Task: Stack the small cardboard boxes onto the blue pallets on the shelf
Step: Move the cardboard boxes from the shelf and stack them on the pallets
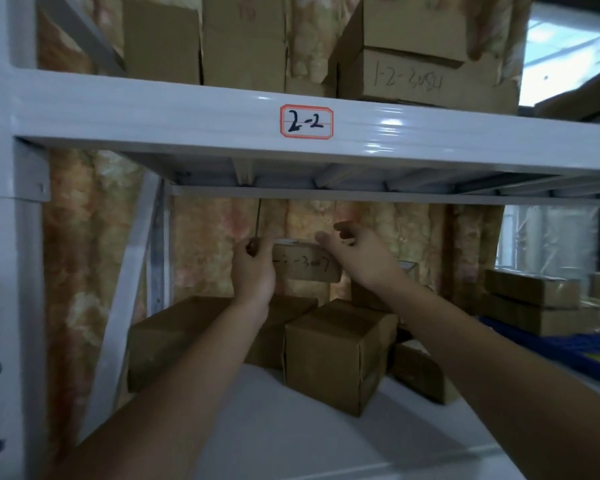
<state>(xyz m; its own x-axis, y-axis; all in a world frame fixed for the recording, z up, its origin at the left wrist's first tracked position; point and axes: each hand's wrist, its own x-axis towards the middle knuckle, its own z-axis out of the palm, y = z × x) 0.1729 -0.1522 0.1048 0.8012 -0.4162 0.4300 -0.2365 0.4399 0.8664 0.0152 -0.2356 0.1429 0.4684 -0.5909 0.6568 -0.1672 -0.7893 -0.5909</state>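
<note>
A small flat cardboard box [305, 266] with handwritten numbers hangs in the air inside the shelf bay, above other boxes. My left hand [253, 268] grips its left end with curled fingers. My right hand [357, 252] is at its right end, fingers extended and loose; whether it touches the box I cannot tell. Below stand a cube-shaped cardboard box [336, 355] and a longer box [174, 337] on the white shelf board [291, 427]. A blue pallet [551, 344] shows at the right edge, with stacked boxes [530, 299] behind it.
The white shelf beam [187, 112] labelled 2-2 runs overhead, close above my hands. More cardboard boxes [426, 57] sit on the upper level. A white upright post [0, 271] stands at left. Another box [420, 372] lies right of the cube box.
</note>
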